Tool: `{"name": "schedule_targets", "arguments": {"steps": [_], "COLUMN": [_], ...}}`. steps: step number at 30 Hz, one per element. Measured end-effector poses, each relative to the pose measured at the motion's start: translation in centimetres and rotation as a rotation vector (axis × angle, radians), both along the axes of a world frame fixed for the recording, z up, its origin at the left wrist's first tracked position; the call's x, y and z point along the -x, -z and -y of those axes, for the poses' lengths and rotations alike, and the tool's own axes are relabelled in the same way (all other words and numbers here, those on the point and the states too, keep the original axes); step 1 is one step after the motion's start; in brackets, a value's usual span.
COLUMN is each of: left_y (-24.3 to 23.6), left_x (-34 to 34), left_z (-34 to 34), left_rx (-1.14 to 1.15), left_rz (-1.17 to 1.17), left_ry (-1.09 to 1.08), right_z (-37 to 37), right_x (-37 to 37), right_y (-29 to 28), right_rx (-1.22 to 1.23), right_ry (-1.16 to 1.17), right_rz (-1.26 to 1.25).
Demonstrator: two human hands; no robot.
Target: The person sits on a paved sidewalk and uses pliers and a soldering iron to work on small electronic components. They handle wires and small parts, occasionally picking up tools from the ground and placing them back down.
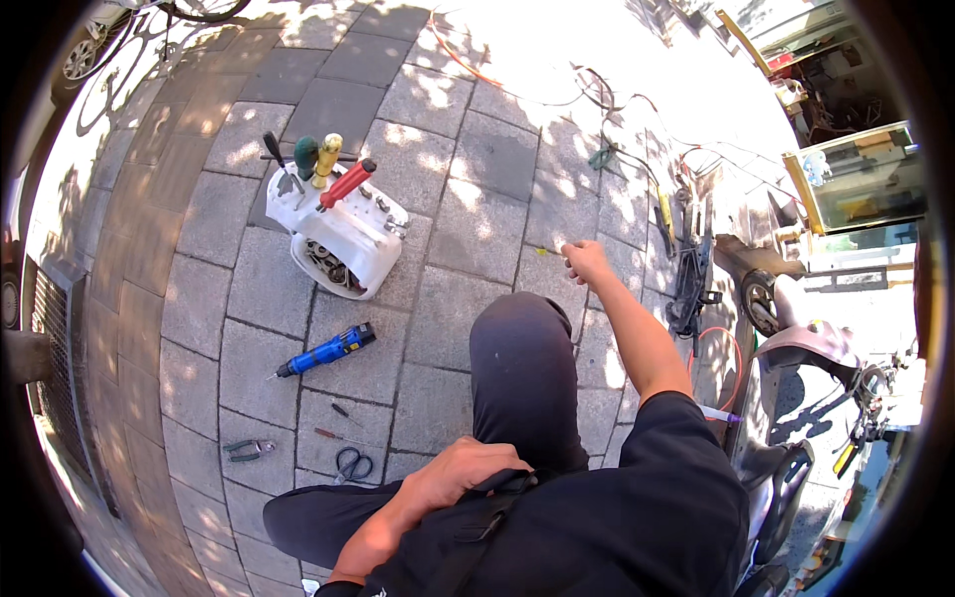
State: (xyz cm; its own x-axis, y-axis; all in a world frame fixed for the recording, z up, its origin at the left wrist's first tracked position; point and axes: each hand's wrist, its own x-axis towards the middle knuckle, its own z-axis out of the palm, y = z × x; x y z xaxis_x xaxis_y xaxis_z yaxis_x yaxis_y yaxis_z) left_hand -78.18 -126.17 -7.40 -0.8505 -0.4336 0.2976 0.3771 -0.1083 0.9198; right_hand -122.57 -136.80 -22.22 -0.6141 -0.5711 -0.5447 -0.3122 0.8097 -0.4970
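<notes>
My right hand [582, 261] reaches out past my raised knee [519, 358], fingers curled together; what they hold, if anything, is too small to make out. A small yellow-green scrap [542, 251] lies just beyond its fingertips. My left hand [472, 466] rests closed at my waist against a dark bag or clothing [502, 486], its grip partly hidden. On the pavers at my left lie a blue power tool [328, 348], pliers [249, 450], scissors [353, 463] and a thin screwdriver [338, 436]. A white plastic container [358, 254] holds several screwdrivers [343, 184] and metal parts.
Hoses [637, 139] and a black metal tool or frame [691, 289] lie on the right, beside a scooter [806, 368] and an open shopfront [846, 169]. A bicycle [99, 55] stands top left, a metal grate [60, 348] at the left edge.
</notes>
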Motion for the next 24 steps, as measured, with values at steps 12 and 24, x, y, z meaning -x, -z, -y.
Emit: {"name": "schedule_targets", "arguments": {"steps": [12, 24], "left_y": [4.4, 4.7], "left_x": [14.0, 19.9], "left_z": [8.8, 11.7], "left_rx": [-0.040, -0.053], "left_rz": [0.380, 0.517], "left_ry": [0.078, -0.016], "right_z": [15.5, 22.0], "right_x": [24.2, 35.4], "right_y": [15.1, 18.4], "right_rx": [-0.062, -0.318], "right_ry": [-0.117, -0.138], "right_rz": [-0.493, -0.363]}}
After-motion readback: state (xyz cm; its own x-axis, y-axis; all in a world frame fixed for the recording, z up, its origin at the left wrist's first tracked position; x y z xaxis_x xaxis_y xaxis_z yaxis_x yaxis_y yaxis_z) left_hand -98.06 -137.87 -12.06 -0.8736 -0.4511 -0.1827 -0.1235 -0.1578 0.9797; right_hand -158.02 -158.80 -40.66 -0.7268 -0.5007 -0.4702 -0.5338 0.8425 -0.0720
